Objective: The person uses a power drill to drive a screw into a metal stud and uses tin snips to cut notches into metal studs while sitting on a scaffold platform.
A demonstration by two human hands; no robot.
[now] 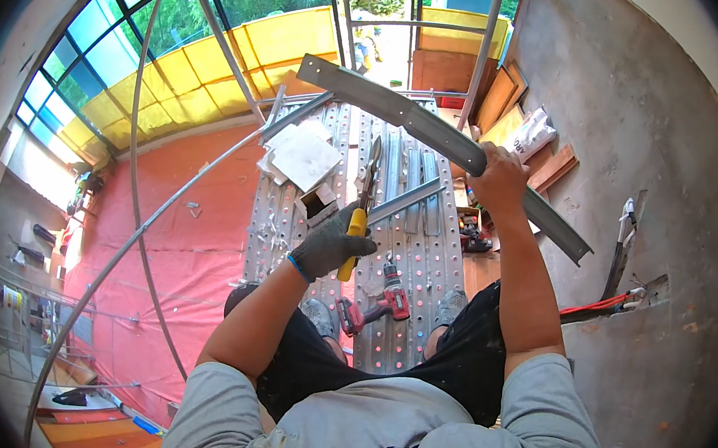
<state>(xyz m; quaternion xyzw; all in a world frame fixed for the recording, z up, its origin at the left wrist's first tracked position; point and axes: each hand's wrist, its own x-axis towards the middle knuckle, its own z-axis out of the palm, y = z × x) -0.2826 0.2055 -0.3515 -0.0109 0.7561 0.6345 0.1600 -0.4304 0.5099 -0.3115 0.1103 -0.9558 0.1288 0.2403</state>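
Observation:
My left hand (322, 246), in a dark grey glove, is closed round the yellow handles of a pair of metal snips (356, 224), whose blades point forward, away from me. My bare right hand (501, 182) grips a long grey metal channel (388, 106) and holds it up over the platform. The channel slants from far left to near right, with small holes along its far part. Behind my right hand, its grip point is partly hidden. Below, a red and black cordless drill (388, 303) lies between my feet.
I am on a perforated metal platform (378, 338). On it lie white board pieces (301, 156) and several metal strips (423, 191). Scaffold tubes (147, 225) cross at left above a red-covered floor (196, 208). At right, a grey wall (641, 165) has red cables (601, 308) protruding.

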